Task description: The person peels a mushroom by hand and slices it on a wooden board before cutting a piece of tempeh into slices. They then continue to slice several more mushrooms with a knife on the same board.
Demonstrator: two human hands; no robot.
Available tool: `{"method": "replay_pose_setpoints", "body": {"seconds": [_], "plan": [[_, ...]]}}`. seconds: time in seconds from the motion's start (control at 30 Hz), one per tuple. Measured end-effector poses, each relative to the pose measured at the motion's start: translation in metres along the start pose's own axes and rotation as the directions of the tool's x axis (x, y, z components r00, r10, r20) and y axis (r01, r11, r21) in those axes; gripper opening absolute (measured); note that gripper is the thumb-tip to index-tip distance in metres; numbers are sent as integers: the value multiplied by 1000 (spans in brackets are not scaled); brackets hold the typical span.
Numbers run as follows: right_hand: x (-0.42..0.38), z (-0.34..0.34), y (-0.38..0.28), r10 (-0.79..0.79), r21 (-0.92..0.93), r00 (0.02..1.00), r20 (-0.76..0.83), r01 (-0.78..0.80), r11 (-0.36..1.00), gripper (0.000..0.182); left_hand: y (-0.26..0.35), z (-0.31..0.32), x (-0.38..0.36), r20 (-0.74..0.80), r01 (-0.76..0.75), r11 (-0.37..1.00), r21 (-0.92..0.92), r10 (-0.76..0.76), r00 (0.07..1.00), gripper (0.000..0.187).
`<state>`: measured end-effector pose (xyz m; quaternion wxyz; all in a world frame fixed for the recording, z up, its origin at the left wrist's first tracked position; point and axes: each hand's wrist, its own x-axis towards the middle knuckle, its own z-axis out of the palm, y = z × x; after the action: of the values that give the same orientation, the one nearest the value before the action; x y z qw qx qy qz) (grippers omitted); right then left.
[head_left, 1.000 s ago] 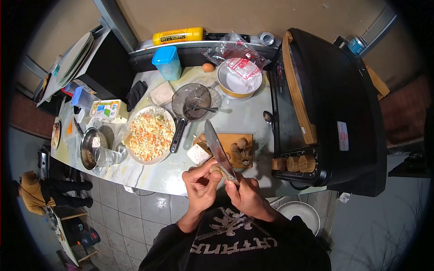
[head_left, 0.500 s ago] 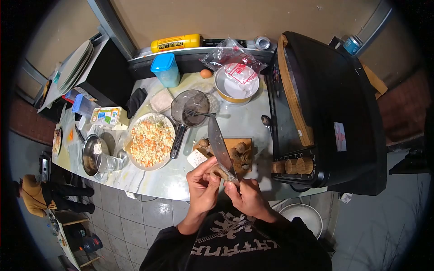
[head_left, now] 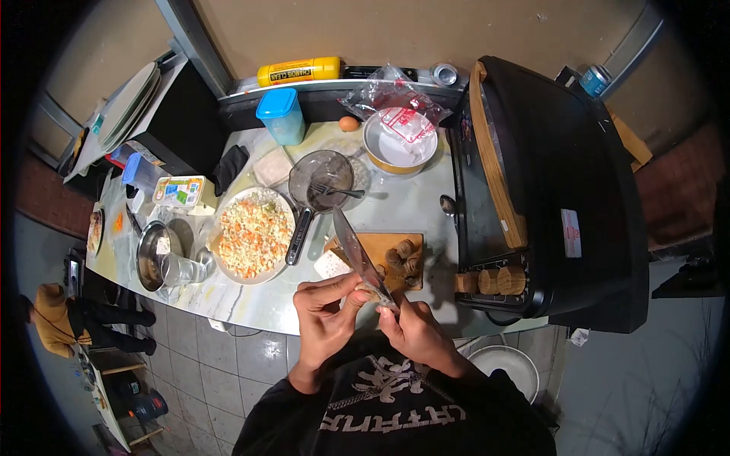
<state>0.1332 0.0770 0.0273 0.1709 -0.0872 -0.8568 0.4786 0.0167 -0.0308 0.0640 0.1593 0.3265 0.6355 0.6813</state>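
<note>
Knife (head_left: pixel 353 245) and left hand (head_left: pixel 327 318) have shifted left.

This is a kitchen or other food-preparation space: a marble-patterned bench (head_left: pixel 304 311) carries a plate of rice-like food (head_left: pixel 254 232), a strainer (head_left: pixel 321 182), a cutting board (head_left: pixel 374 242) and a black oven-like appliance (head_left: pixel 555 190), above a tiled floor (head_left: pixel 220 349).
</note>
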Motion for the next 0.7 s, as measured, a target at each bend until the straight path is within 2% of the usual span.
{"method": "replay_pose_setpoints", "body": {"seconds": [0.07,0.13,0.17,0.23,0.27,0.33,0.4,0.5,0.57,0.6,0.7], "plan": [[1,-3,-2,3,81,1000,7,-4,997,23,1,-3,2,41,3,999,34,-4,999,21],[2,-4,0,-30,88,1000,1,30,996,24,-6,-6,2,152,-1,998,-57,10,988,25],[2,-4,1,-63,95,998,-8,63,993,24,-9,-2,0,154,-4,998,-58,13,988,25],[5,-1,-2,-67,128,996,-60,74,989,24,-16,12,-7,4,-13,933,-360,15,1000,32],[6,0,-3,-67,165,992,-107,85,983,23,-22,16,-9,6,-17,933,-361,20,1000,32],[7,0,-4,-90,132,990,-105,103,986,23,-34,21,-15,-42,54,815,-578,-96,994,38],[5,2,-3,-108,102,989,-99,118,988,23,-44,22,-21,-72,46,819,-571,-107,992,37],[1,4,-1,-101,75,989,-110,109,991,22,-42,21,-19,-155,-16,885,-466,-64,986,28],[1,-2,-5,5,45,1000,-19,-4,999,20,-28,14,-12,-113,-23,939,-343,-17,993,21],[1,-2,-4,3,45,1000,-17,-2,999,20,-22,10,-8,-116,-24,939,-343,-16,993,21],[0,-2,-1,-15,39,1000,-24,16,999,19,-2,1,3,4,20,979,-203,-20,1000,18]]}}
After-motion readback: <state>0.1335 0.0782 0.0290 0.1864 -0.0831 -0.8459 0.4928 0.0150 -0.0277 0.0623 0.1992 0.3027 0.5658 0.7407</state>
